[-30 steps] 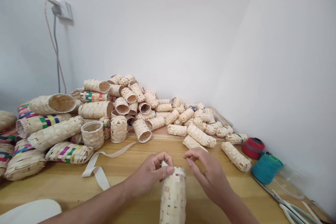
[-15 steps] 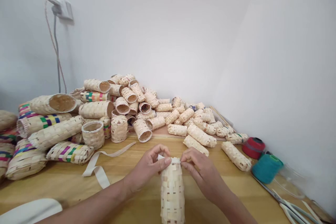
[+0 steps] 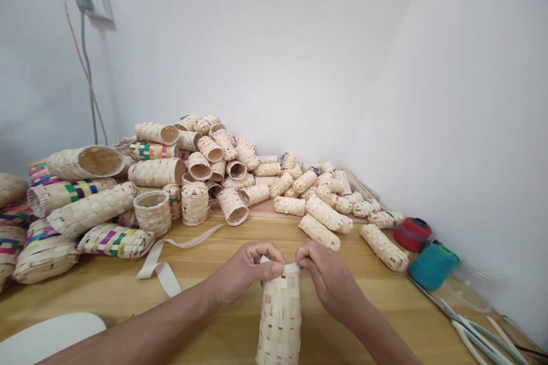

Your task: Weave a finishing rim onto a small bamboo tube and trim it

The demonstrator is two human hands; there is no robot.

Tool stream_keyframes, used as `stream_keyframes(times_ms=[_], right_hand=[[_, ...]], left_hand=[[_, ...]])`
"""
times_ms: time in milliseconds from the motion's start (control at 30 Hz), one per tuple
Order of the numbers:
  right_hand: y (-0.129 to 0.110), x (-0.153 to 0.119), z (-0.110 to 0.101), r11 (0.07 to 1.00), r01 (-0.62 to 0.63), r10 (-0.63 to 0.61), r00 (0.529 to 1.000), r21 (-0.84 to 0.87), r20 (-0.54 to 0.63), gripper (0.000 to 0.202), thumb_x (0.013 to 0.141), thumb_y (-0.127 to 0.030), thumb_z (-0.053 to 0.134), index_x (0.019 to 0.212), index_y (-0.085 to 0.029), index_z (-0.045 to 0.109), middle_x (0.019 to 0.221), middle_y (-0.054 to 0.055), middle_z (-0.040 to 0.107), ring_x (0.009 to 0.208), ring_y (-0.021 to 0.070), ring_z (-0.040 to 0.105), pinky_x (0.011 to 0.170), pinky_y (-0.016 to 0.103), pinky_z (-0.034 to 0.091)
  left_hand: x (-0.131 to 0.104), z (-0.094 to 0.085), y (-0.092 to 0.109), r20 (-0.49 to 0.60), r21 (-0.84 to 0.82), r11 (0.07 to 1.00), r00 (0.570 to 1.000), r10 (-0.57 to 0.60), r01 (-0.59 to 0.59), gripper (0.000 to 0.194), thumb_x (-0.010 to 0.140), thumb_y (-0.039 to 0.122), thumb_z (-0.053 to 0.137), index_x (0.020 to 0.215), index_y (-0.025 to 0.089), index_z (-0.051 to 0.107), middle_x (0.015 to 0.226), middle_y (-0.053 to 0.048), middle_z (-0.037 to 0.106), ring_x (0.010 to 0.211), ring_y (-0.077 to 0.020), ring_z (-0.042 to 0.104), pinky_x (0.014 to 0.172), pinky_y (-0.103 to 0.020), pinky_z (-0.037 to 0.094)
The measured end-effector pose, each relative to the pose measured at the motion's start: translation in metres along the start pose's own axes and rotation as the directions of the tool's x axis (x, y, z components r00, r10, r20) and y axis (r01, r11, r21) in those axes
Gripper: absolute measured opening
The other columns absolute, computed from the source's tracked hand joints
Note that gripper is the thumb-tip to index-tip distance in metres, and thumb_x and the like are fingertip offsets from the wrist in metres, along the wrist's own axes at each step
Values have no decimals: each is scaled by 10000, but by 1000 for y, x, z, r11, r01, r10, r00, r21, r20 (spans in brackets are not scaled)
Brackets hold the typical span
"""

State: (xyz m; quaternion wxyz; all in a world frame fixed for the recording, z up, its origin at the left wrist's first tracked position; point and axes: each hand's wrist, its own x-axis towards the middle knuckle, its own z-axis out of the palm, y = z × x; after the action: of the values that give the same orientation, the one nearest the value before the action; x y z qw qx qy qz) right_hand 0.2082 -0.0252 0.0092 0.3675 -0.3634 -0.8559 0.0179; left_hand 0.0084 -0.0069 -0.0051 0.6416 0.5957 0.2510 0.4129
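A tall, narrow woven basket point(image 3: 279, 319) of pale splint strips stands upright in front of me, its lower end cut off by the bottom of the view. Along its top rim lies a strip of white tape point(image 3: 291, 268). My left hand point(image 3: 246, 274) is closed on the rim's left side, thumb in front, pinching tape and basket edge together. At the right corner of the rim, my right hand point(image 3: 327, 275) has its fingertips pinched on the tape. Whether a needle or thread is between those fingers is too small to tell.
Many woven baskets point(image 3: 156, 172) are heaped at the back left, smaller ones point(image 3: 329, 215) towards the right. A loose white tape point(image 3: 165, 268) curls on the wooden table point(image 3: 214, 331). Red thread point(image 3: 412, 234), teal thread point(image 3: 434, 265) and scissors point(image 3: 473, 331) lie right; a white rounded piece point(image 3: 51, 336) lies front left.
The basket top and both hands sit slightly lower in view. My right fingers have drawn into a tighter pinch at the rim, and the tape lies flatter across it.
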Motion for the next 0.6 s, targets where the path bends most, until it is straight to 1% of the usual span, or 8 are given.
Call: stream_keyframes(times_ms=[100, 167, 233, 300, 367, 433, 533, 600], right_hand=[[0, 0, -1, 1000, -16, 17, 1000, 26, -9, 219, 969, -184, 365, 782, -206, 478, 683, -17, 544, 610, 138, 513, 570, 238, 382], [-1, 1, -3, 995, -63, 63, 998, 75, -1, 217, 965, -191, 387, 779, -208, 499, 686, -19, 554, 616, 137, 521, 572, 233, 393], [-2, 1, -5, 985, -103, 103, 995, 135, 7, 185, 968, -220, 411, 844, -213, 549, 738, -11, 589, 672, 143, 553, 615, 236, 423], [-2, 2, -7, 978, -97, 96, 995, 185, 12, 161, 972, -268, 433, 941, -223, 584, 822, 5, 622, 753, 157, 580, 677, 255, 447], [-3, 3, -9, 975, -45, 45, 999, 216, 5, 163, 969, -308, 456, 961, -223, 595, 866, 21, 632, 801, 170, 582, 719, 281, 453], [-4, 4, -9, 974, 14, -12, 1000, 225, -10, 183, 970, -312, 462, 892, -213, 595, 840, 28, 630, 792, 176, 572, 717, 297, 451], [-4, 6, -11, 979, 62, -58, 998, 194, -24, 246, 986, -284, 426, 806, -208, 576, 775, 24, 618, 756, 175, 559, 687, 305, 446], [-3, 7, -12, 982, 90, -85, 996, 163, -35, 250, 990, -273, 420, 807, -208, 577, 764, 23, 619, 748, 175, 559, 674, 305, 446]], left_hand=[[0, 1, 2, 10, -12, 1000, 1000, 10, -10, 394, 643, 486, 779, 692, 130, 619, 625, 27, 509, 611, -97, 419, 597, -215, 307], [1, 1, 3, 14, 0, 1000, 1000, 9, -9, 389, 650, 485, 775, 702, 130, 626, 626, 24, 523, 608, -99, 433, 599, -218, 316], [1, 1, 5, 11, 60, 998, 999, 33, -33, 362, 676, 472, 760, 710, 132, 639, 629, 20, 539, 603, -100, 446, 594, -218, 323], [1, 2, 6, -13, 173, 978, 993, 117, -113, 309, 707, 437, 743, 737, 139, 667, 662, 7, 579, 631, -114, 486, 615, -225, 350], [1, 4, 9, -37, 320, 923, 971, 236, -212, 233, 733, 379, 732, 768, 153, 691, 707, -6, 622, 678, -135, 532, 656, -238, 381], [0, 6, 13, -33, 454, 847, 945, 326, -276, 157, 752, 313, 722, 795, 164, 702, 747, -16, 654, 721, -153, 565, 693, -251, 400], [-1, 7, 15, 29, 556, 758, 920, 391, -340, 117, 784, 277, 695, 814, 163, 699, 772, -32, 673, 727, -165, 583, 700, -265, 416], [0, 5, 16, 60, 582, 722, 905, 420, -374, 127, 810, 279, 668, 812, 154, 691, 775, -43, 675, 725, -170, 587, 701, -274, 426]])
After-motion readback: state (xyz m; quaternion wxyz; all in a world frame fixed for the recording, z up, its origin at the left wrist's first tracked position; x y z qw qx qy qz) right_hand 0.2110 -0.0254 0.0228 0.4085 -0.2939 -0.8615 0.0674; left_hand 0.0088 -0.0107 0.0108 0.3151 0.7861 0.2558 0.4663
